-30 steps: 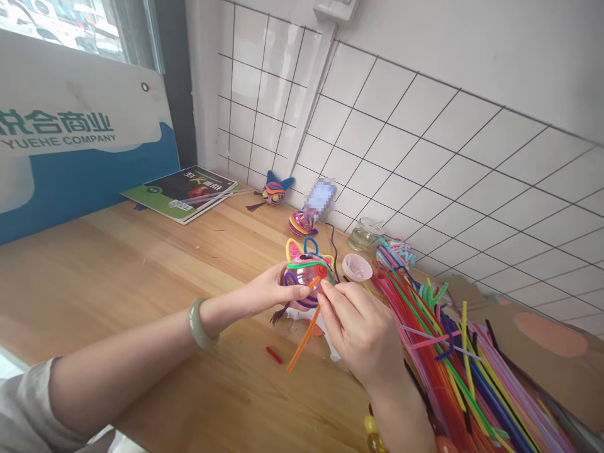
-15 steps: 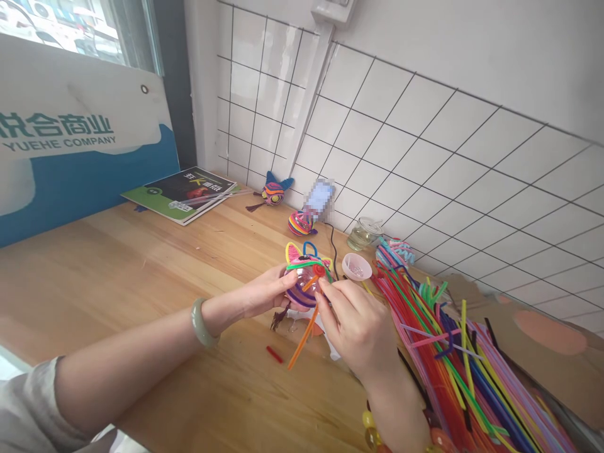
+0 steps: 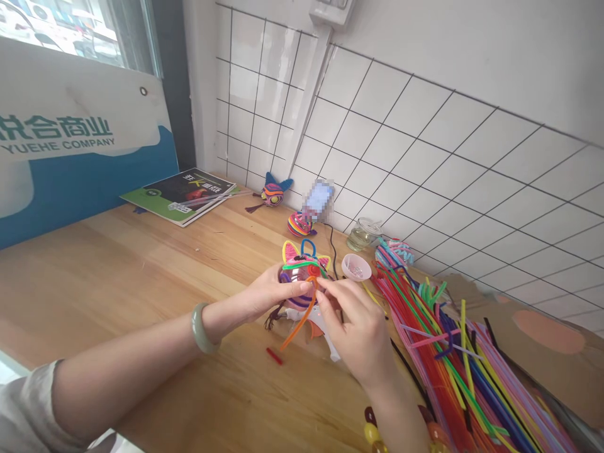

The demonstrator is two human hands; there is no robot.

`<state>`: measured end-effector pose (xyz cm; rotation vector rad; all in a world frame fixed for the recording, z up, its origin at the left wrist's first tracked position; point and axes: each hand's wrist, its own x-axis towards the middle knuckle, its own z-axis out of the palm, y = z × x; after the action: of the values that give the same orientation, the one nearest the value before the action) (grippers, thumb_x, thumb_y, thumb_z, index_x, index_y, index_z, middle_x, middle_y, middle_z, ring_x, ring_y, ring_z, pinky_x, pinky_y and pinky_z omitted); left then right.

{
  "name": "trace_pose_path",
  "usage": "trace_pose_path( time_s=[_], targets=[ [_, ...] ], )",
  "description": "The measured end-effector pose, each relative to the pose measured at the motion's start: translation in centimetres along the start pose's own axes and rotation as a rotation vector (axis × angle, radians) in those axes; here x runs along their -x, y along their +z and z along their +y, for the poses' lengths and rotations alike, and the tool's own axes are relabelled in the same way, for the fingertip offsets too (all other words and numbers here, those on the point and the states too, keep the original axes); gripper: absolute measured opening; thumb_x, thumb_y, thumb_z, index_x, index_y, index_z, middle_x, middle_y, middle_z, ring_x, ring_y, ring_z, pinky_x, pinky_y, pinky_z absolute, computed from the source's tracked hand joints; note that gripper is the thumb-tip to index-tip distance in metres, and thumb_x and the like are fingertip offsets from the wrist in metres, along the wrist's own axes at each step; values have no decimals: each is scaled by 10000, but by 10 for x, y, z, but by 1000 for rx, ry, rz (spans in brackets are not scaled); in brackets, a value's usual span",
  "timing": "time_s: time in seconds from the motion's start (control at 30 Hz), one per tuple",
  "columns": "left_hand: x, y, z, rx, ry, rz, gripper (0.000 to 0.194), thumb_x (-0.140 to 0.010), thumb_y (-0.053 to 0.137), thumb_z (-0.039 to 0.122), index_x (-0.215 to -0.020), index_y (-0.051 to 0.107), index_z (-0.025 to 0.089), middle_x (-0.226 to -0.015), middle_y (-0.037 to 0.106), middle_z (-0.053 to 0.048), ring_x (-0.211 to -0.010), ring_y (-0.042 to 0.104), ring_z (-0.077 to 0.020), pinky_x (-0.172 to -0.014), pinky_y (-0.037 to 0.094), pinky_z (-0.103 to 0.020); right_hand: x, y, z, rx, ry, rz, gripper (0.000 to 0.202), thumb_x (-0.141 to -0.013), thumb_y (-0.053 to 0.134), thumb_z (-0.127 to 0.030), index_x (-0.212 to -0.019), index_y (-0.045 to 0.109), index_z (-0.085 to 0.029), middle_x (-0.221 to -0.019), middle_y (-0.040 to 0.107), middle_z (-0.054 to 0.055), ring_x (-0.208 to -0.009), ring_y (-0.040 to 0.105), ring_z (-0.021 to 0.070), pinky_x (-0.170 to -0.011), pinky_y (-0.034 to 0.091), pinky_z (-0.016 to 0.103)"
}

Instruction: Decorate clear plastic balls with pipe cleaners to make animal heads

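- Cradling the cat-eared ball [image 3: 296, 275], the left hand [image 3: 262, 294] is curling its fingers around one side, with the thumb lying across the front.
- The right hand [image 3: 356, 327] is bringing its thumb and index finger nearly together, and these fingers are pinching an orange pipe cleaner [image 3: 296, 328] by its upper part, close against the ball's front; the long end is hanging down and to the left.
- The ball is sitting between both hands, over the desk [image 3: 189, 264]; it is showing pink ears edged in yellow, a blue loop on top, green and purple strips, and a red coil [image 3: 313, 270] in front.
- A short red piece [image 3: 274, 356] is lying on the desk below the ball, and white scraps [image 3: 331, 343] are lying just under the hands.
- To the right, a large bundle of coloured pipe cleaners [image 3: 419, 340] is spreading across the desk.
- A pink bowl [image 3: 356, 267] is standing beyond the right hand, with a glass jar [image 3: 362, 235] just behind it.
- Farther back, a striped ball [image 3: 299, 224] is resting near a blurred phone [image 3: 318, 199], and a blue-eared ball [image 3: 272, 194] is resting by the wall.
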<state>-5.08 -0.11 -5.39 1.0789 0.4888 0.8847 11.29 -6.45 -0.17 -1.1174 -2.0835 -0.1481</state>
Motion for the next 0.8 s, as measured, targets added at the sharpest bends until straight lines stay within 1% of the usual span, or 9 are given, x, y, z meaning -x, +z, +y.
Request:
trace_pose_path(
  time_s=[0.07, 0.13, 0.23, 0.4, 0.5, 0.67, 0.8],
  targets=[
    [0, 0, 1, -23, 33, 10, 528, -693, 798, 451, -1083, 653, 126, -935, 690, -83, -818, 657, -183, -734, 543, -285, 0, -2, -2, -108, 133, 28, 132, -922, 548, -166, -985, 664, -181, -855, 698, 54, -731, 664, 155, -648, 551, 268],
    [0, 1, 2, -44, 51, 27, 533, -673, 810, 451, -1063, 650, 125, -909, 692, -76, -791, 654, -184, -718, 541, -289, 0, -2, -4, -183, 251, 26, 95, -907, 573, -196, -923, 666, -198, -818, 699, 32, -674, 656, 142, -594, 548, 242],
    [0, 0, 1, -79, 96, 46, 523, -662, 824, 419, -1051, 632, 128, -912, 695, -73, -787, 651, -182, -719, 533, -285, 0, -3, -7, -250, 338, -12, 86, -893, 588, -222, -864, 667, -200, -788, 698, 20, -646, 654, 137, -562, 542, 223],
    [2, -2, 4, -116, 203, 10, 572, -672, 828, 364, -1138, 590, 134, -1048, 695, -98, -924, 657, -210, -805, 524, -293, -2, -5, -14, -262, 314, -39, 92, -887, 582, -201, -829, 653, -203, -781, 683, 11, -652, 633, 128, -579, 526, 211],
    [2, -3, 6, -109, 239, -11, 571, -670, 835, 339, -1143, 584, 139, -1090, 694, -106, -977, 659, -221, -859, 516, -306, -2, -8, -17, -254, 274, -49, 101, -887, 576, -175, -818, 642, -207, -761, 667, 1, -642, 610, 122, -586, 515, 212],
    [3, -5, 6, -108, 231, -7, 652, -636, 854, 371, -1175, 572, 136, -1151, 684, -139, -1038, 658, -271, -897, 516, -358, -1, -8, -18, -234, 206, -43, 106, -890, 559, -156, -834, 631, -210, -775, 661, 7, -647, 608, 127, -595, 517, 227],
    [3, -6, 5, -125, 237, 10, 657, -627, 860, 361, -1174, 568, 145, -1164, 685, -139, -1061, 655, -287, -899, 520, -365, -1, -8, -17, -232, 164, -42, 117, -901, 546, -139, -858, 630, -208, -796, 656, 16, -672, 615, 126, -605, 519, 229]
  ],
)
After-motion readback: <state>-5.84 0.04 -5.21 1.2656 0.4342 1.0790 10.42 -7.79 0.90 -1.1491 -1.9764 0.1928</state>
